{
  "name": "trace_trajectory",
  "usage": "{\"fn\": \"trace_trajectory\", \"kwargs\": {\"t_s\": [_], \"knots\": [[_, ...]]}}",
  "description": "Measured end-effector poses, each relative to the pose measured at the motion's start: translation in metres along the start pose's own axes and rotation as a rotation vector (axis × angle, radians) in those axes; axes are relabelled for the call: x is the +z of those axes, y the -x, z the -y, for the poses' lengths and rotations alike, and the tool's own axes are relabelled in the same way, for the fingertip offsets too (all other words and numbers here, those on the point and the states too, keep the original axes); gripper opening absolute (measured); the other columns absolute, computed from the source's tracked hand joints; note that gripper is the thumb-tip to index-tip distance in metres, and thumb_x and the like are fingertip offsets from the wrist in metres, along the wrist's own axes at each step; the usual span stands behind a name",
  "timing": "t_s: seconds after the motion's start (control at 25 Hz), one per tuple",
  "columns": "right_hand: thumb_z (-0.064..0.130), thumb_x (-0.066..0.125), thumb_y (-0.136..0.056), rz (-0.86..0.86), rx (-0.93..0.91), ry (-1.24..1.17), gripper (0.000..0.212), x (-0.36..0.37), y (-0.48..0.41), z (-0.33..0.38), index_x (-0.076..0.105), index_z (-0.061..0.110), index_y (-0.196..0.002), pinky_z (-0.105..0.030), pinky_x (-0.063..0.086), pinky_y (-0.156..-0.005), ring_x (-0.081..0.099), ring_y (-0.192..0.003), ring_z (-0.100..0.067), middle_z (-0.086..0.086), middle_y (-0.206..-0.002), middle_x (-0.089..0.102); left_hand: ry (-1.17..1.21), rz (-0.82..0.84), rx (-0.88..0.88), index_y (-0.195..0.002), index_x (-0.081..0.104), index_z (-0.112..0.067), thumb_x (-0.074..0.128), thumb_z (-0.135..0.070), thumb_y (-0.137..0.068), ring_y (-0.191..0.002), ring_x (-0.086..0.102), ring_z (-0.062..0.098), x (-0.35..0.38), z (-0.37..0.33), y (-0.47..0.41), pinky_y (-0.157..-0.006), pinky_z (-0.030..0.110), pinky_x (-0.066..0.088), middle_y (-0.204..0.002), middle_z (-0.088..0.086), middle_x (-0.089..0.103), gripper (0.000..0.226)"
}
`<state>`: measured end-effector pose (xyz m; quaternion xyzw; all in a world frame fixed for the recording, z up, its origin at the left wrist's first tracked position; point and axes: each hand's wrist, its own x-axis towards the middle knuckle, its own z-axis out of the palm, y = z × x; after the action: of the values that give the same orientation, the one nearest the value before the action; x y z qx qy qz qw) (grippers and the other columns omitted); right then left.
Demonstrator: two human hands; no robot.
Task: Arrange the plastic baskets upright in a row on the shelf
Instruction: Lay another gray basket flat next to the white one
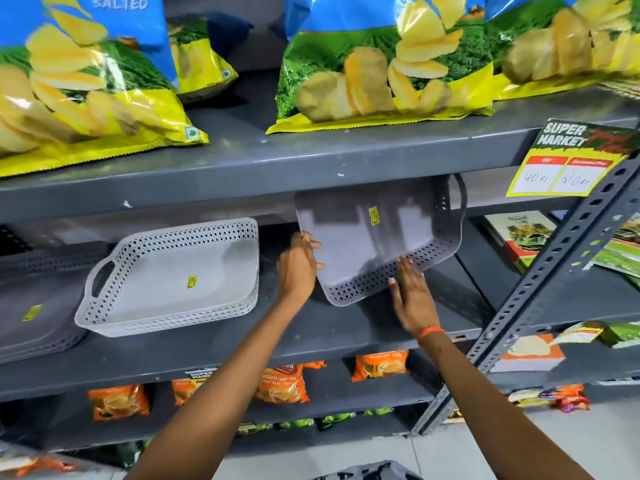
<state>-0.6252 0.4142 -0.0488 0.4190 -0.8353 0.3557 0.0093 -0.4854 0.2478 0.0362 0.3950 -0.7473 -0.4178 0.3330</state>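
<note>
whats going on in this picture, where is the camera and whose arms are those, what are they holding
There is no machine here. The one picture comes from a wide-angle camera worn on a person's head, looking forward and down, so the two bare arms reaching up from the bottom are that person's own.

They stand at a grey metal shop shelf. The left hand grips the left edge of a grey plastic basket, tipped up so you look into it. The right hand, with an orange wristband, lies open against the basket's lower perforated rim.

To the left, a lighter basket leans back on the same shelf, and a darker one sits at the far left edge. Each shows a small yellow sticker.

Above are big crisp bags and a yellow price card; below, orange tea packets.
</note>
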Motion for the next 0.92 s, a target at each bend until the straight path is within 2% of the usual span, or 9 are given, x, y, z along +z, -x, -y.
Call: {"fn": "trace_trajectory", "kwargs": {"t_s": [0.12, 0.24, 0.32, 0.44, 0.56, 0.68, 0.8, 0.84, 0.92], "knots": [[0.041, 0.019, -0.089, 0.072, -0.034, 0.135, 0.064, 0.012, 0.004, -0.005, 0.043, -0.001, -0.131, -0.042, 0.017, -0.116, 0.033, -0.136, -0.032, -0.021, -0.140, 0.046, 0.026, -0.009, 0.011, -0.093, 0.052, -0.013, 0.034, -0.023, -0.095, -0.067, 0.070, 0.040, -0.009, 0.005, -0.021, -0.067, 0.049, 0.059, -0.099, 0.021, 0.069, 0.020], [0.034, 0.024, -0.091, 0.040, -0.088, 0.205, 0.056, 0.012, 0.000, -0.004, 0.047, -0.001, -0.128, -0.043, 0.023, -0.113, 0.039, -0.131, -0.034, -0.022, -0.135, 0.051, -0.278, -0.130, 0.058, -0.107, 0.053, -0.003, 0.047, -0.013, -0.091, -0.076, 0.066, 0.045, -0.006, 0.012, -0.030, -0.061, 0.039, 0.049, -0.097, 0.030, 0.065, 0.020], [0.029, 0.026, -0.092, 0.026, -0.111, 0.211, 0.053, 0.006, -0.010, 0.002, 0.044, -0.002, -0.130, -0.047, 0.029, -0.111, 0.038, -0.131, -0.036, -0.024, -0.136, 0.049, -0.349, -0.054, 0.017, -0.122, 0.048, -0.002, 0.048, -0.006, -0.088, -0.083, 0.063, 0.047, 0.001, 0.022, -0.027, -0.067, 0.045, 0.048, -0.103, 0.033, 0.062, 0.034], [0.024, 0.025, -0.091, 0.017, -0.151, 0.252, 0.051, 0.003, -0.021, 0.009, 0.044, -0.006, -0.129, -0.052, 0.035, -0.107, 0.042, -0.128, -0.040, -0.026, -0.134, 0.050, -0.448, 0.095, -0.020, -0.128, 0.048, -0.003, 0.045, -0.013, -0.093, -0.107, 0.056, 0.047, 0.007, 0.045, -0.013, -0.089, 0.047, 0.046, -0.123, 0.034, 0.056, 0.036], [0.019, 0.027, -0.090, 0.020, -0.174, 0.326, 0.047, 0.005, -0.024, 0.005, 0.047, -0.005, -0.126, -0.050, 0.038, -0.106, 0.047, -0.122, -0.041, -0.026, -0.127, 0.056, -0.673, 0.007, 0.221, -0.125, 0.053, -0.010, 0.034, -0.041, -0.092, -0.134, 0.036, 0.041, 0.017, 0.050, 0.010, -0.110, 0.053, 0.031, -0.142, 0.025, 0.043, 0.049], [0.016, 0.032, -0.089, -0.039, -0.220, 0.385, 0.040, 0.007, -0.027, 0.001, 0.056, -0.004, -0.115, -0.046, 0.031, -0.106, 0.055, -0.106, -0.042, -0.024, -0.107, 0.063, -0.716, 0.192, 0.510, -0.114, 0.062, -0.015, 0.030, -0.061, -0.086, -0.120, 0.055, 0.031, 0.030, 0.043, 0.028, -0.109, 0.053, 0.032, -0.126, 0.014, 0.063, 0.062], [0.014, 0.039, -0.087, -0.094, -0.286, 0.403, 0.034, 0.013, -0.018, 0.006, 0.059, -0.001, -0.110, -0.045, 0.027, -0.105, 0.055, -0.095, -0.041, -0.020, -0.096, 0.064, -0.748, 0.269, 0.622, -0.085, 0.068, -0.014, 0.055, -0.041, -0.086, -0.074, 0.071, 0.028, 0.022, 0.047, 0.032, -0.087, 0.038, 0.050, -0.077, 0.010, 0.076, 0.030], [0.013, 0.040, -0.087, -0.103, -0.288, 0.383, 0.032, 0.016, -0.013, 0.010, 0.059, 0.000, -0.109, -0.045, 0.027, -0.106, 0.055, -0.094, -0.041, -0.019, -0.096, 0.065, -0.776, 0.276, 0.631, -0.077, 0.066, -0.014, 0.055, -0.040, -0.086, -0.066, 0.070, 0.029, 0.015, 0.051, 0.030, -0.077, 0.034, 0.053, -0.068, 0.009, 0.074, 0.029], [0.012, 0.041, -0.086, -0.115, -0.301, 0.352, 0.030, 0.022, -0.001, 0.019, 0.060, 0.002, -0.107, -0.046, 0.026, -0.107, 0.056, -0.094, -0.039, -0.017, -0.095, 0.065, -0.813, 0.320, 0.619, -0.074, 0.065, -0.014, 0.041, -0.047, -0.087, -0.066, 0.068, 0.029, -0.001, 0.060, 0.027, -0.073, 0.033, 0.053, -0.067, 0.007, 0.074, 0.042]]}}
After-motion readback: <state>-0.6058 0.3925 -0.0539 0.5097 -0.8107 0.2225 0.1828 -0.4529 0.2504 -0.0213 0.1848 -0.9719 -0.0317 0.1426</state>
